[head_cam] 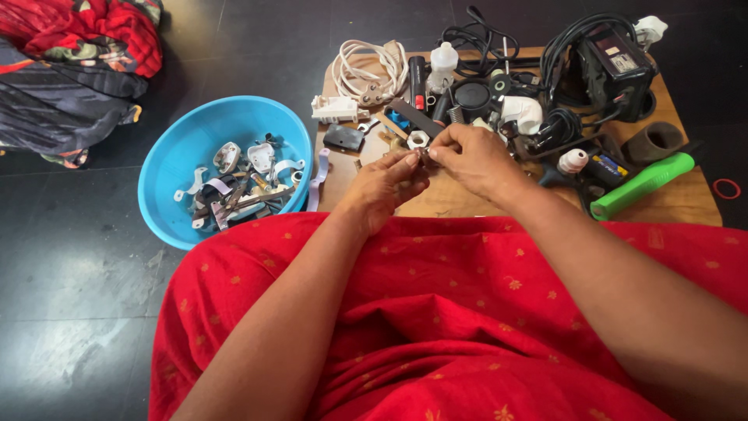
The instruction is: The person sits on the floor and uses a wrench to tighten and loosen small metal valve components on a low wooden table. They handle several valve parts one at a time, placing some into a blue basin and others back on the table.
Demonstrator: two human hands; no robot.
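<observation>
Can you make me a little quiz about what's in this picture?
1. True or false: the blue bowl sits to the left of the wooden board.
2. What colour is the long handle lying on the board's right side?
3. Both the left hand and right hand pinch: A) one small part B) a white cable C) nothing

Key
1. True
2. Green
3. A

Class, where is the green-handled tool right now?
In the head view, the green-handled tool lies at the wooden board's right end, beyond the right hand, beside a dark cylinder.
</observation>
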